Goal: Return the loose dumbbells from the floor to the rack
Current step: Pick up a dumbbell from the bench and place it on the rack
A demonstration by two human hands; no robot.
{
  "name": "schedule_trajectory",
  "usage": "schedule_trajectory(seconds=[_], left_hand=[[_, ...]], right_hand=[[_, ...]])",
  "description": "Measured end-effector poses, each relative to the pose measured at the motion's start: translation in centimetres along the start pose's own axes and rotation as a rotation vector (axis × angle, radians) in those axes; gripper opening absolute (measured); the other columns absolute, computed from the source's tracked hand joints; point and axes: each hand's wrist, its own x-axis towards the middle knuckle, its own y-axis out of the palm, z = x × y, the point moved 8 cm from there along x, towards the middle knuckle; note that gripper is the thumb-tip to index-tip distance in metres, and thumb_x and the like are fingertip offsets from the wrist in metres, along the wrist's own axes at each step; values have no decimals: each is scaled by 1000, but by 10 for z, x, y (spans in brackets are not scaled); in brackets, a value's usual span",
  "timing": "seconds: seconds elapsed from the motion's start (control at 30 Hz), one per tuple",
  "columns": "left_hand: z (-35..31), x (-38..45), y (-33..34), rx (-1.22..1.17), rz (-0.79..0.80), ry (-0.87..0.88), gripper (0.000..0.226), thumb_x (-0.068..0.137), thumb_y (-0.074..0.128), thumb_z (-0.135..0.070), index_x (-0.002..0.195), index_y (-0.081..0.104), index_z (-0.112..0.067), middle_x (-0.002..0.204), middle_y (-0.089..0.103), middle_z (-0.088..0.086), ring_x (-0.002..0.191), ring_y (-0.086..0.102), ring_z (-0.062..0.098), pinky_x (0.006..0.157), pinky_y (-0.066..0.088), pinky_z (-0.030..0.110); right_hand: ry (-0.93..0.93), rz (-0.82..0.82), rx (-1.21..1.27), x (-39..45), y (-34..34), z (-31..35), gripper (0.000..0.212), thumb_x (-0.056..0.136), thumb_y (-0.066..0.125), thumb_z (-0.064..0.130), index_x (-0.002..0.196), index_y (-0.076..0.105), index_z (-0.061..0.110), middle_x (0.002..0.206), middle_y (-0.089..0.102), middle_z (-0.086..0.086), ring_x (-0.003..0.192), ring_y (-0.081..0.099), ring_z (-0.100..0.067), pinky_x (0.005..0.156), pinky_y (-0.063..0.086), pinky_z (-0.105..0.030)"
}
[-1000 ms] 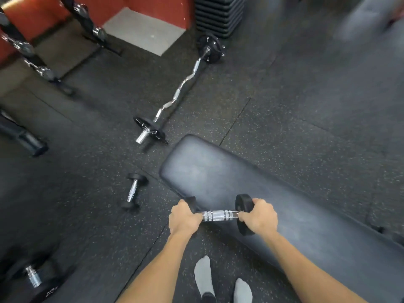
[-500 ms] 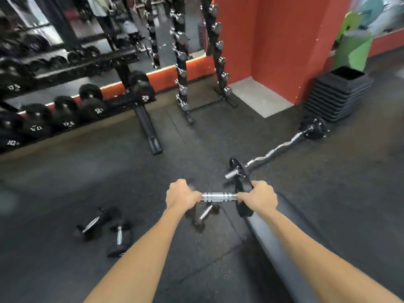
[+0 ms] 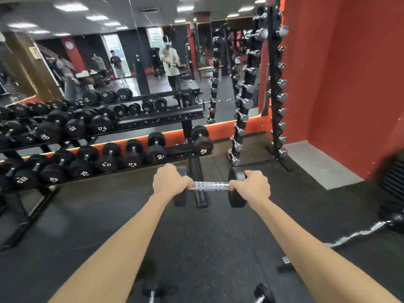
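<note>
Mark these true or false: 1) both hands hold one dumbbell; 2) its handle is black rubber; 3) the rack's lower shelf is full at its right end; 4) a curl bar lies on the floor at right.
1) True: the left hand and right hand grip the black-headed dumbbell.
2) False: the handle is knurled chrome.
3) False: the black two-tier rack has a gap beside the 25 dumbbell.
4) True: the chrome curl bar lies there.

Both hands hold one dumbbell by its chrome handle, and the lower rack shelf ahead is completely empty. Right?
Not quite. In the head view the left hand and right hand do hold one dumbbell, but the lower rack shelf carries a row of black dumbbells.
</note>
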Motion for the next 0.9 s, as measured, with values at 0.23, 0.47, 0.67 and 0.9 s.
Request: schedule_trajectory(seconds=[0.23,0.47,0.67,0.9], left_hand=[[-16,180,-50,169,-53,49,41,54,84,-21,89,66,-7,95,68,8,87,68,32,60,45,28],[-18,377,-67,197,-50,27,34,50,83,-21,67,55,-12,76,66,4,75,66,29,52,42,25],[-63,555,-59,446,47,126,43,47,84,-21,86,71,-7,89,73,6,80,69,27,62,51,28],[-136,743,-8,793,163,426,99,58,84,-22,152,51,-27,115,72,2,114,69,28,83,60,36]], right_hand=[[-2,69,118,132,107,91,33,62,88,21,68,58,8,87,68,-9,83,67,-31,72,58,-36],[-50,182,-4,286,189,203,39,67,90,17,76,55,4,92,62,-7,79,59,-26,64,46,-29],[-121,392,-209,421,296,269,71,75,87,22,137,58,3,138,61,-17,123,62,-34,86,55,-32],[-251,553,-75,529,451,355,78,76,76,54,142,50,21,140,63,-6,130,61,-32,99,49,-41]])
